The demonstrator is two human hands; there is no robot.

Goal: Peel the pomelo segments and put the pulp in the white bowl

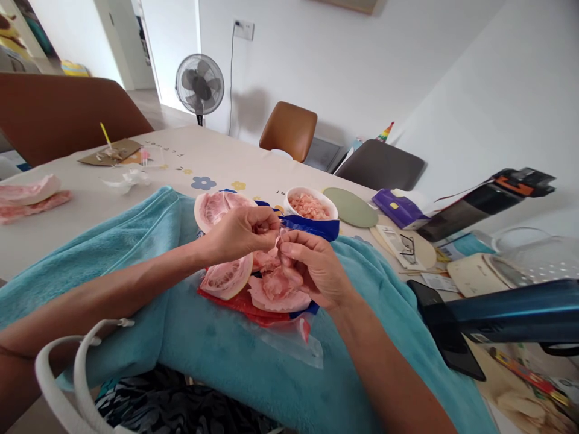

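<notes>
My left hand (242,232) and my right hand (312,268) meet over a teal towel (203,337), fingers pinched together on a pink pomelo segment (271,250) between them. Under the hands lie pomelo peel pieces (228,277) and more pink flesh (278,286) on a red and blue plastic bag (289,328). A pomelo half shell (212,208) rests behind my left hand. Behind my right hand stands a white bowl (289,202) with peeled pink flesh (310,207) in it.
Pomelo rinds (27,196) lie at the far left of the table (90,211). A green coaster (351,207), purple pack (398,208), glasses (407,244), black phone (446,334) and clutter fill the right. A fan (199,85) and chairs (288,129) stand beyond.
</notes>
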